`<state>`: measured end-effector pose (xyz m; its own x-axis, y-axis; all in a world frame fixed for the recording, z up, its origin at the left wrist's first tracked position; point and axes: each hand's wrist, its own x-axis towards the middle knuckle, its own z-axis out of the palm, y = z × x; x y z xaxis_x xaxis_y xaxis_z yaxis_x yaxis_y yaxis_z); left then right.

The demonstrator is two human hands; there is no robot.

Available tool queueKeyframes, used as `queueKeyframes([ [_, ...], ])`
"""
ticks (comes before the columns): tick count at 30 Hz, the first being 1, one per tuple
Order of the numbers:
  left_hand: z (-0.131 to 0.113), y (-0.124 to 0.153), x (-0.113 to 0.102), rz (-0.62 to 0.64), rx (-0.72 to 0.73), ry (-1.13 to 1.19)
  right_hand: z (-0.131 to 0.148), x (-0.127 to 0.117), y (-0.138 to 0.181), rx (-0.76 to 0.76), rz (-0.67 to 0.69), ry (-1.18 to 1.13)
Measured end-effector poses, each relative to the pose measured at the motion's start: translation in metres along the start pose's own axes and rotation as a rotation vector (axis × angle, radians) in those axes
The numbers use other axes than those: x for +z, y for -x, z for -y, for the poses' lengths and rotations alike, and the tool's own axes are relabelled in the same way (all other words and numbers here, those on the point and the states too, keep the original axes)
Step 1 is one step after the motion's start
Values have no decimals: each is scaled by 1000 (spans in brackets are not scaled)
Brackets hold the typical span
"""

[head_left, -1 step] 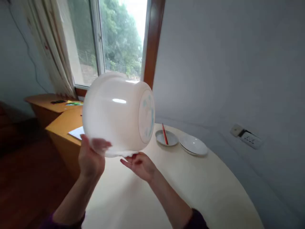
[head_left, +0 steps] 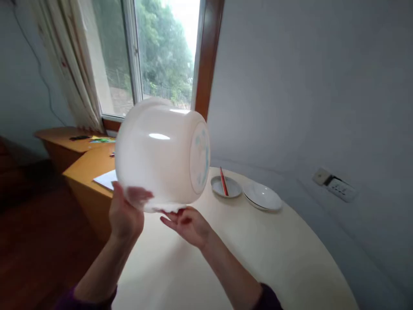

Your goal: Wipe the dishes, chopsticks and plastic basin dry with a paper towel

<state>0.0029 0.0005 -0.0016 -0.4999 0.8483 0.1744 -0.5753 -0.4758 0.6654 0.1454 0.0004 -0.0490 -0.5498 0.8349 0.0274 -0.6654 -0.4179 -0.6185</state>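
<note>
1. my left hand (head_left: 125, 215) is closed on the rim of the white tub (head_left: 158, 150), thumb inside.
2. my right hand (head_left: 189, 224) is spread flat, palm up, fingertips touching the tub's lower side.
3. the tub is held on its side above the round table (head_left: 258, 267).
4. farther off, a small dish (head_left: 230, 190) holds a red stick (head_left: 223, 181), with a white plate (head_left: 262, 196) just beside it.

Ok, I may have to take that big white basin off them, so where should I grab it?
Probably two-handed: the basin lies on its side, base facing right, mouth left, and its smooth wall looks too wide for one hand. Come from the left for the rim, where the left hand grips, and cup the underside from below, as the right hand does.
</note>
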Motion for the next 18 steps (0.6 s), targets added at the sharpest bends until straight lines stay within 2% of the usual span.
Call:
queueKeyframes([
  [5,7,11,3,67,-54,-116,3,42,18,75,71,-57],
  [8,5,19,4,149,-28,-159,8,57,24,69,91,-60],
  [11,2,23,4,225,59,-245,12,61,26,45,105,-60],
  [14,4,20,2,186,133,-351,10,57,28,26,89,-7],
  [16,7,16,2,127,159,-368,4,52,34,-33,39,129],
  [18,10,12,2,74,161,-334,-5,50,42,-204,-25,409],
])
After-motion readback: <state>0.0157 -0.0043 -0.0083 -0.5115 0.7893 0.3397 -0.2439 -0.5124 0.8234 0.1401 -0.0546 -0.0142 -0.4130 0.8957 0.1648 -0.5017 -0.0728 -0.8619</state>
